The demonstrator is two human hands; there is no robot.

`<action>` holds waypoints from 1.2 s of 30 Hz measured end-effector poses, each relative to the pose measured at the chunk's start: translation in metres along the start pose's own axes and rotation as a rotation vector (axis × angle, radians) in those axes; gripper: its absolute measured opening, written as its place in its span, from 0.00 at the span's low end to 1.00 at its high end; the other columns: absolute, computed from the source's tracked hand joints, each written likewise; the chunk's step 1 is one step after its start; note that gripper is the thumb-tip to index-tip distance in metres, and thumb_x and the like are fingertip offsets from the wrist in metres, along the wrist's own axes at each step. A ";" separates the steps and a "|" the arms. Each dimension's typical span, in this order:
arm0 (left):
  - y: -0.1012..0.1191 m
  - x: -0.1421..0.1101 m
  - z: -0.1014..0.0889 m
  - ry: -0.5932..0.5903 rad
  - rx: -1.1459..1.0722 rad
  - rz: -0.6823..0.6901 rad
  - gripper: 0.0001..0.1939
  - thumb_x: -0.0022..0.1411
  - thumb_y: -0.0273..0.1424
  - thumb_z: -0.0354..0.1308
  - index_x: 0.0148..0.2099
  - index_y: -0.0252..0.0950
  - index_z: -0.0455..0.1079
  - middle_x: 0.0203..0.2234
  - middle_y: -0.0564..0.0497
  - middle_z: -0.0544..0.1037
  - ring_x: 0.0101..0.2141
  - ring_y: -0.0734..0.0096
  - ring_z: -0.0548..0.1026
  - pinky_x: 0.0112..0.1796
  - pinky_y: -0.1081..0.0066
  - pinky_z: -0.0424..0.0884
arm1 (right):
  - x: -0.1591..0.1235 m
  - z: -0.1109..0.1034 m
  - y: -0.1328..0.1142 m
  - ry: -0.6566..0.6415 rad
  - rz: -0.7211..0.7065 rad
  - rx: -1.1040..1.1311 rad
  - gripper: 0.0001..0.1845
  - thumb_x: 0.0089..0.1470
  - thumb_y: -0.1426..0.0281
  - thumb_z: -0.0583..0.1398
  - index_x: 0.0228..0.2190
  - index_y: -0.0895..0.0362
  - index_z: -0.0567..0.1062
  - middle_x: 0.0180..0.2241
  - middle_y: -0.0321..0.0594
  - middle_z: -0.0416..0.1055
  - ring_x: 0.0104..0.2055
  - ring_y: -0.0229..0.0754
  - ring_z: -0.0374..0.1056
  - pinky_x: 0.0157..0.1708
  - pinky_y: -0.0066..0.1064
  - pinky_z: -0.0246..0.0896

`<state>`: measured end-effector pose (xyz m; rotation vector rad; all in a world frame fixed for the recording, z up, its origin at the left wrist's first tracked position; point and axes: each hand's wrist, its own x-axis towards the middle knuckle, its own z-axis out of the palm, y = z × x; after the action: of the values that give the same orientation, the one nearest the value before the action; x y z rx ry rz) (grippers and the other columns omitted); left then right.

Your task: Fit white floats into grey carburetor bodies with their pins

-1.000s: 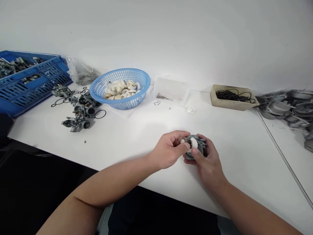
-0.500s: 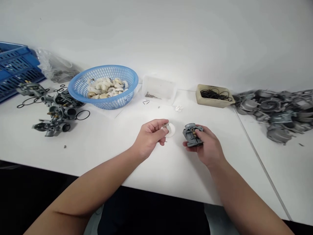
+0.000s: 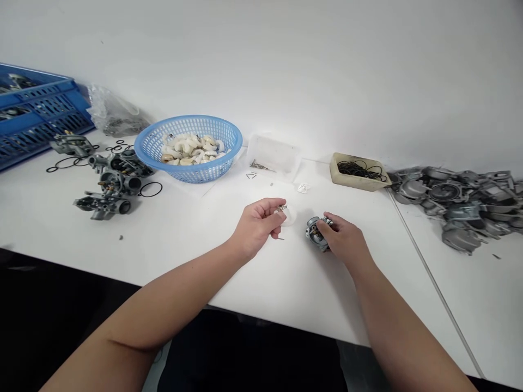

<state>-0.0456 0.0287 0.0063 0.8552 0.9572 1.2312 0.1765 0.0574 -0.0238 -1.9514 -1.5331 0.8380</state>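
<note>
My left hand (image 3: 263, 220) pinches a white carburetor float (image 3: 290, 216) by its small metal end, and the curved white part sticks out to the right of my fingertips. A thin pin (image 3: 280, 238) pokes out below those fingers. To the right, my right hand (image 3: 343, 237) is closed round a grey metal carburetor body (image 3: 314, 233) with small brass parts inside it. My thumb lies across its top, and my palm covers its right side. The two hands are a short way apart over the white table.
At the back left stands a blue basket (image 3: 188, 170) of white floats, near several carburetors (image 3: 112, 185) and black rubber rings (image 3: 151, 189). A clear tray (image 3: 281, 152) holds thin pins. Farther right are a box (image 3: 355, 181) of black rings and a pile of grey bowls (image 3: 461, 201).
My right hand has turned the carburetor body and shifted its grip, with the palm now more over it. My left hand still holds the float. The camera view has swung slightly left.
</note>
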 end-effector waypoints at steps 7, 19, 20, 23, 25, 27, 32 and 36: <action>-0.002 -0.001 -0.001 -0.019 0.027 0.020 0.16 0.52 0.31 0.64 0.44 0.33 0.71 0.24 0.56 0.71 0.18 0.82 0.66 0.21 0.76 0.65 | -0.005 -0.007 -0.013 0.048 -0.031 -0.357 0.25 0.49 0.44 0.54 0.37 0.46 0.79 0.35 0.39 0.78 0.36 0.52 0.71 0.29 0.36 0.59; -0.007 -0.001 0.000 -0.069 0.042 0.051 0.14 0.55 0.29 0.62 0.45 0.33 0.71 0.22 0.58 0.68 0.19 0.82 0.66 0.22 0.76 0.66 | -0.008 -0.002 -0.016 0.036 -0.028 -0.511 0.32 0.53 0.44 0.49 0.51 0.49 0.71 0.47 0.43 0.75 0.46 0.58 0.70 0.34 0.41 0.62; -0.007 -0.002 0.000 -0.073 0.044 0.050 0.14 0.55 0.29 0.62 0.45 0.33 0.70 0.22 0.58 0.68 0.19 0.82 0.66 0.22 0.76 0.66 | -0.008 -0.002 -0.016 0.034 -0.029 -0.514 0.33 0.53 0.45 0.50 0.52 0.49 0.71 0.47 0.44 0.75 0.47 0.59 0.69 0.36 0.43 0.63; -0.006 -0.002 0.001 -0.072 0.054 0.048 0.15 0.56 0.30 0.62 0.46 0.33 0.70 0.23 0.58 0.68 0.20 0.82 0.66 0.22 0.76 0.66 | -0.012 -0.005 -0.017 0.140 -0.080 -0.495 0.34 0.54 0.47 0.51 0.54 0.53 0.69 0.50 0.47 0.72 0.48 0.60 0.69 0.40 0.49 0.64; -0.007 -0.004 0.002 -0.057 0.067 0.057 0.15 0.56 0.30 0.62 0.46 0.33 0.70 0.24 0.57 0.69 0.21 0.81 0.67 0.23 0.76 0.67 | -0.019 -0.007 -0.016 0.378 -0.212 -0.435 0.35 0.53 0.50 0.54 0.55 0.58 0.68 0.51 0.52 0.70 0.46 0.59 0.69 0.40 0.49 0.65; -0.010 -0.008 0.005 -0.053 0.083 0.094 0.17 0.55 0.30 0.62 0.48 0.34 0.70 0.27 0.54 0.71 0.23 0.80 0.68 0.25 0.76 0.68 | -0.031 -0.007 -0.015 0.618 -0.434 -0.304 0.32 0.52 0.55 0.57 0.53 0.63 0.69 0.42 0.53 0.73 0.40 0.54 0.71 0.37 0.45 0.67; -0.023 -0.020 0.011 -0.160 0.231 0.207 0.18 0.56 0.31 0.63 0.50 0.37 0.71 0.33 0.51 0.75 0.28 0.77 0.69 0.30 0.74 0.68 | -0.064 0.015 -0.009 0.238 -0.842 0.161 0.15 0.54 0.65 0.60 0.44 0.55 0.72 0.29 0.39 0.72 0.27 0.42 0.68 0.28 0.35 0.67; -0.026 -0.025 0.011 -0.194 0.409 0.220 0.14 0.57 0.32 0.62 0.47 0.38 0.74 0.28 0.52 0.75 0.27 0.76 0.70 0.30 0.74 0.68 | -0.074 0.031 -0.006 -0.033 -0.647 0.415 0.09 0.58 0.66 0.58 0.41 0.54 0.72 0.29 0.38 0.72 0.27 0.40 0.68 0.27 0.33 0.67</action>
<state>-0.0272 -0.0002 -0.0107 1.4077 0.9903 1.1264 0.1370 -0.0122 -0.0295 -1.0559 -1.6948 0.8103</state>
